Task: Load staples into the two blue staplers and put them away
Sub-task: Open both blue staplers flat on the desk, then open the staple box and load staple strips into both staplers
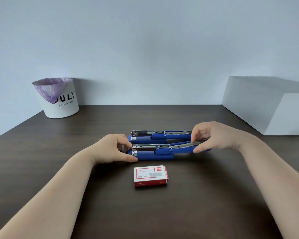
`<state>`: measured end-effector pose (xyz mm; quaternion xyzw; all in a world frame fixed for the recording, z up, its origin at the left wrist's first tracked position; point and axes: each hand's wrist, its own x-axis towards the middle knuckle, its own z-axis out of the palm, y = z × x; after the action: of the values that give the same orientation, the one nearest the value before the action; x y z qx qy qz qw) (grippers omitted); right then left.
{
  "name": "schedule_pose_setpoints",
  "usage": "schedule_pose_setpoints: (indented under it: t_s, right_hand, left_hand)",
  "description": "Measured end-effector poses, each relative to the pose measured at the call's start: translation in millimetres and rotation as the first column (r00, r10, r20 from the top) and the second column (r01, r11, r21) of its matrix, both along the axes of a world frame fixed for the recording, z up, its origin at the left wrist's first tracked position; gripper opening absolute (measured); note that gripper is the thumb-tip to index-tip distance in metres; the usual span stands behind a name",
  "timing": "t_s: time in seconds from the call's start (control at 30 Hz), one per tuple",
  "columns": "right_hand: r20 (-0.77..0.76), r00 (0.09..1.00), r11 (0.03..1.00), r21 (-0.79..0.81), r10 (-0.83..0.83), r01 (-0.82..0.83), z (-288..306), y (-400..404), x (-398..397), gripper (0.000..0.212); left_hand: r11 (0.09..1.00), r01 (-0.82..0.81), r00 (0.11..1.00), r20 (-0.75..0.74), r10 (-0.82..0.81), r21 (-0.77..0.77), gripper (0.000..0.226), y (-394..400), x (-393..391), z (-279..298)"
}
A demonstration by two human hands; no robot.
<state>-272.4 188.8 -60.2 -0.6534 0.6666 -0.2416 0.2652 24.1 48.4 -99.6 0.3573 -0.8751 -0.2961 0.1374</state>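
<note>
We see two blue staplers side by side mid-surface, both flipped open with metal magazines exposed and tops swung out to our right. Near stapler (154,155) sits just behind the staple box (150,176); far stapler (150,136) lies parallel just beyond it, close, can't tell if they touch. Left hand (116,149) is at the near stapler's left end: thumb low on the blue base, fingers up at the front of the magazine, closed on that end. Right hand (212,137) is over the right end of the near stapler, fingertips pinched on a thin silvery strip (191,144) that runs along its open channel; we read it as staples, though it could be the stapler's own metal rail, too small to say. Its lower fingers rest on the opened blue top. Far stapler is untouched. Box is red and white, closed as far as we can tell, lying flat, apart from both hands. Surface (76,169) is dark wood grain. Back left corner: white bin (60,102) with purple liner and black lettering, against the wall. Right edge: white box-shaped block (269,107), well apart from the staplers. Both forearms bare.
</note>
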Motion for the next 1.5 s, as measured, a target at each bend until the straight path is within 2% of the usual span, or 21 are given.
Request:
schedule_pose_setpoints:
  t_s: [0.1, 0.17, 0.33, 0.47, 0.53, 0.63, 0.73, 0.87, 1.0, 1.13, 1.23, 1.5]
  right_hand:
    - [-0.206, 0.978, 0.999, 0.035, 0.018, -0.011, 0.3, -5.2, 7.3, 0.028]
    - [-0.274, 0.961, 1.000, -0.002, 0.029, -0.030, 1.2, -6.9, 10.9, 0.029]
    - [-0.191, 0.981, 0.988, -0.150, -0.006, -0.023, 6.5, -5.6, 24.9, 0.027]
    - [-0.153, 0.988, 0.976, -0.211, 0.022, -0.055, -0.1, -4.6, 47.9, 0.018]
    - [-0.151, 0.987, 0.979, -0.186, 0.050, -0.078, -5.7, -4.3, 57.6, 0.015]
    - [-0.179, 0.981, 0.983, -0.152, 0.074, -0.102, -10.0, -3.5, 66.4, 0.013]
    - [-0.169, 0.984, 0.978, -0.190, 0.052, -0.085, -11.3, -2.8, 69.9, 0.015]
    - [-0.158, 0.986, 0.975, -0.209, 0.046, -0.079, -10.1, 4.5, 74.9, 0.017]
    - [-0.132, 0.986, 0.983, -0.139, 0.102, -0.121, -12.4, 19.5, 83.0, 0.038]
    - [-0.250, 0.955, 0.982, -0.054, 0.162, -0.181, -18.8, 28.2, 91.5, 0.054]
    - [-0.293, 0.942, 0.980, -0.060, 0.164, -0.190, -18.7, 27.5, 93.0, 0.046]
    - [-0.264, 0.953, 0.987, -0.016, 0.150, -0.159, -18.8, 27.3, 76.1, 0.031]
  left_hand:
    - [1.000, -0.012, 1.000, 0.005, 0.012, -0.003, 0.033, 0.3, 1.8, -1.1]
    - [1.000, -0.025, 1.000, 0.001, 0.025, 0.004, 0.034, 2.0, 2.3, 0.2]
    - [0.999, -0.027, 0.997, -0.066, 0.028, 0.022, 0.052, 9.5, 4.6, 7.6]
    - [0.999, -0.042, 0.983, -0.181, 0.040, -0.004, 0.039, 17.9, 6.4, 21.2]
    - [1.000, 0.005, 0.978, -0.209, -0.006, -0.007, 0.043, 29.3, 2.2, 27.1]
    - [0.996, 0.079, 0.984, -0.156, -0.085, -0.046, 0.035, 51.5, -6.0, 28.0]
    - [0.982, 0.151, 0.986, -0.059, -0.158, -0.111, 0.027, 67.7, -10.7, 21.6]
    - [0.961, 0.200, 0.977, 0.110, -0.181, -0.191, 0.049, 73.9, -11.3, 18.4]
    - [0.943, 0.205, 0.966, 0.207, -0.152, -0.262, 0.059, 74.3, -8.3, 17.3]
    - [0.950, 0.191, 0.970, 0.195, -0.145, -0.246, 0.056, 76.1, -8.2, 14.9]
    - [0.955, 0.193, 0.973, 0.173, -0.156, -0.226, 0.054, 76.3, -9.5, 13.3]
    - [0.966, 0.203, 0.973, 0.144, -0.180, -0.161, 0.037, 68.9, -7.3, 11.0]
